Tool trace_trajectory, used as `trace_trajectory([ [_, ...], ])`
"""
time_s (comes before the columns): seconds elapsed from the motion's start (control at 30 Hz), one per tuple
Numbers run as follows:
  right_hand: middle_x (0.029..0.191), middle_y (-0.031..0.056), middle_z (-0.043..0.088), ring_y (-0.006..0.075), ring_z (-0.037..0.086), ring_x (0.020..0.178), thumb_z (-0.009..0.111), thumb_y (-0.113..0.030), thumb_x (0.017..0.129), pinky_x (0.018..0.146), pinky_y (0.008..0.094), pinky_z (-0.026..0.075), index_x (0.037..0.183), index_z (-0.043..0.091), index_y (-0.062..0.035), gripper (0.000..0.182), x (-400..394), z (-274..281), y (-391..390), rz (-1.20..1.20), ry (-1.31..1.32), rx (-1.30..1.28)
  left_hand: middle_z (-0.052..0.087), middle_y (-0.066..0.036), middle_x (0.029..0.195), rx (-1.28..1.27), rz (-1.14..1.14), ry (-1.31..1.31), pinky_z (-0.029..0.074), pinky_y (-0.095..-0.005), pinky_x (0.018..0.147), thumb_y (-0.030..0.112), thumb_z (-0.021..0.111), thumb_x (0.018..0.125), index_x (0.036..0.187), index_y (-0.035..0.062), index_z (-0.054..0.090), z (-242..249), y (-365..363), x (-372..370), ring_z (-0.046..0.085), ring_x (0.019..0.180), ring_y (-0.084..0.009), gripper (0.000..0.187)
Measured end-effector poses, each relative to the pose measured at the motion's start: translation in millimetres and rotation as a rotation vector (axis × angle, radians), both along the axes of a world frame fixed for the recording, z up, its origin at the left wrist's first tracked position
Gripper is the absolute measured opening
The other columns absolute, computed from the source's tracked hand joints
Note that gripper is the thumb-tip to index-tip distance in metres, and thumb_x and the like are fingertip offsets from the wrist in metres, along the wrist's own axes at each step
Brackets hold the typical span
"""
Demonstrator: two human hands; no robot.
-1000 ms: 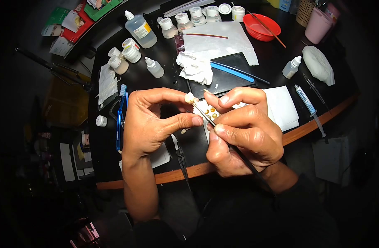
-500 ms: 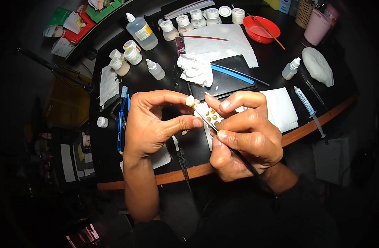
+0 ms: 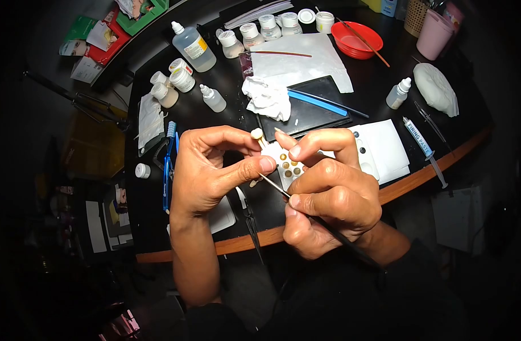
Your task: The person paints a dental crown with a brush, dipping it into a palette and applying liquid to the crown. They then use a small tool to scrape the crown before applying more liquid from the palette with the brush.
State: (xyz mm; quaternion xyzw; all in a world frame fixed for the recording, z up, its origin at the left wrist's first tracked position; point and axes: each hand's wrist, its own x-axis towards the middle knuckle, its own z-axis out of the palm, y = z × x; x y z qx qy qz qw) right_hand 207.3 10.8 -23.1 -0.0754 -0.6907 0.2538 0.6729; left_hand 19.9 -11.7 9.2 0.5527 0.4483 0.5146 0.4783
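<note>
My left hand (image 3: pixel 212 170) pinches a small pale tooth-like piece, probably a dental crown (image 3: pixel 257 134), on a thin pale stem between thumb and forefinger. The piece points up and away from me. My right hand (image 3: pixel 337 199) grips a fine-tipped brush (image 3: pixel 280 190) with a dark handle, thumb and fingers pressed round it. Its tip lies just below my left thumb, apart from the crown. Behind both hands, a white palette (image 3: pixel 270 149) shows several wells of amber and brown colour; my right fingers hide part of it.
Crumpled tissue (image 3: pixel 269 98) and a blue-handled tool (image 3: pixel 320 103) lie beyond my hands. Jars (image 3: pixel 250 35), a large bottle (image 3: pixel 195 48) and a red bowl (image 3: pixel 356 40) stand at the back. A firing paste syringe (image 3: pixel 424 150) is on the right, tweezers (image 3: pixel 250 224) near the front edge.
The brush tip has moved from beside the crown's stem down to below my left thumb. My right hand has shifted slightly left and down, and the crown is turned a little.
</note>
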Motion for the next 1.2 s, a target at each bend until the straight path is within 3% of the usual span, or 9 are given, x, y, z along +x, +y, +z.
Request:
trace_trajectory([
  [0.37, 0.074, 0.0060, 0.061, 0.0290, 0.060, 0.087, 0.067, 0.007, 0.063, 0.076, 0.0382, 0.058, 0.077, 0.060, -0.0027, 0.018, -0.6, -4.3, 4.5, -0.056, 0.082, -0.047, 0.073, -0.009, 0.086, 0.000, 0.016, -0.032, 0.053, -0.0240, 0.074, -0.002, 0.088, 0.070, 0.094, -0.0040, 0.073, -3.9, -0.8, 2.2, 0.067, 0.079, -0.0118, 0.028],
  [1.2, 0.074, 0.0063, 0.062, 0.0289, 0.062, 0.086, 0.066, 0.011, 0.059, 0.076, 0.0380, 0.058, 0.074, 0.063, -0.0008, 0.019, -2.3, -1.7, 3.8, -0.098, 0.062, -0.020, 0.073, -0.008, 0.087, 0.012, 0.003, -0.018, 0.052, -0.0249, 0.076, -0.002, 0.089, 0.067, 0.094, -0.0024, 0.074, -3.4, 0.2, 2.4, 0.066, 0.082, -0.0114, 0.030],
])
